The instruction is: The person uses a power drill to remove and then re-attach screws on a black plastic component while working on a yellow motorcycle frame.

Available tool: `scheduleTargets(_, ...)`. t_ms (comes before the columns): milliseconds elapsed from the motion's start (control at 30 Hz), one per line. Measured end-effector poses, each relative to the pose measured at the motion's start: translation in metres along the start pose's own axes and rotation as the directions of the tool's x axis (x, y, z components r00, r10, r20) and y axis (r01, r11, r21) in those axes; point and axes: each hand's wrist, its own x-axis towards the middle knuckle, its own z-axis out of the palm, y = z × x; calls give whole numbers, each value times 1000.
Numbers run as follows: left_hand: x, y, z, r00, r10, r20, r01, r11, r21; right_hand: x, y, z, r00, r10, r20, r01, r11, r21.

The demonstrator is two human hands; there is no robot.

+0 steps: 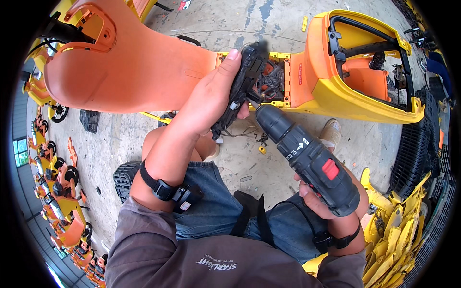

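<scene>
My left hand (211, 98) is closed around a black plastic part (246, 67), held up over the middle of an orange and yellow scooter body (149, 72). In my right hand (314, 199) is a black cordless drill (312, 153) with a red switch, pointing up and to the left. Its tip is close to the lower side of the black part; whether they touch I cannot tell. Behind the part, a recess in the scooter body shows a tangle of grey wires (272, 79). The drill hides most of my right-hand fingers.
Small dark screws (262, 138) lie on the concrete floor between my feet. Yellow panels (394, 235) are heaped at the lower right, below black plastic crates (413, 153). Several scooters (65, 211) line the left side. Another black crate (126, 178) stands beside my left arm.
</scene>
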Motion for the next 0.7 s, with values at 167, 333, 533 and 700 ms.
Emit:
scheduleTargets(167, -1, 2, 2, 1000, 10, -16, -9, 1000, 4, 2, -3, -2, 999, -49, 11, 50, 998, -36)
scheduleTargets(333, -1, 0, 1, 1000, -12, -23, 12, 1000, 16, 2, -5, 2, 1000, 21, 14, -22, 997, 76)
scheduleTargets(533, -1, 1, 2, 999, -11, -35, 12, 1000, 18, 0, -9, -1, 992, 84, 96, -107, 960, 259)
scheduleTargets(700, -2, 1, -1, 1000, -14, -12, 15, 999, 28, 4, -12, -2, 996, -20, 87, 7, 988, 155)
